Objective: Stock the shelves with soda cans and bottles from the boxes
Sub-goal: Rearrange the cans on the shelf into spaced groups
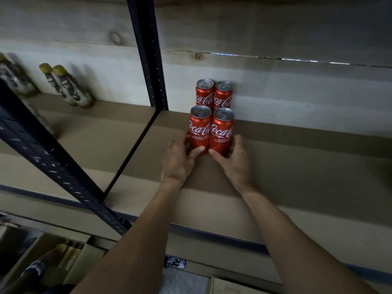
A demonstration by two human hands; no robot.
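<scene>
Clasping cans [200, 130]: left hand [180, 160], right hand [235, 162]

We reach both bare arms forward, our left hand [180, 160] curled round the front left can [200, 129], our right hand [236, 161] curled round the front right can [222, 132], thumbs close together, wrists apart
</scene>
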